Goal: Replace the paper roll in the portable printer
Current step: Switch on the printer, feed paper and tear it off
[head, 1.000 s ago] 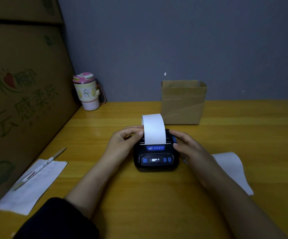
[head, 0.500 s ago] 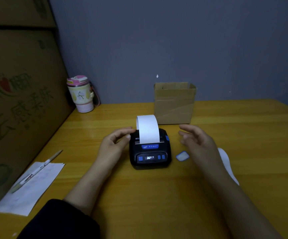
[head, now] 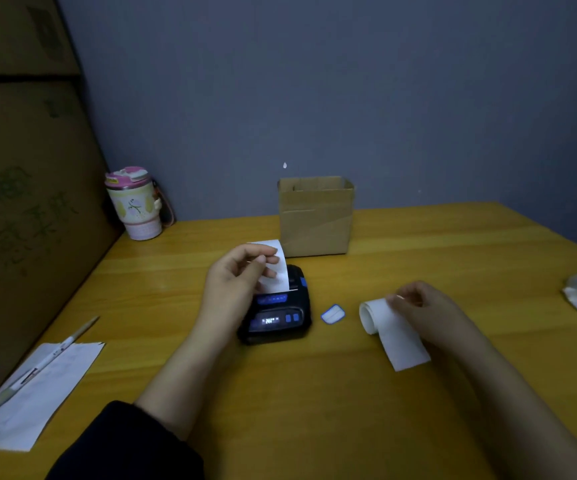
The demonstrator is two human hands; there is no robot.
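Black printer (head: pixel 276 306), display lit: left hand (head: pixel 235 282) pinches its emerging paper strip (head: pixel 276 268); right hand (head: pixel 422 306), beside the printer, grips a loose paper roll (head: pixel 380 322).

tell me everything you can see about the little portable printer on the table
The printer is a small, black, plastic-looking box with blue buttons, a blue side tab and a lit display on its front. It sits flat on the yellow wooden table, in front of a cardboard box. A white paper strip rises from its top slot, pinched by the left hand.
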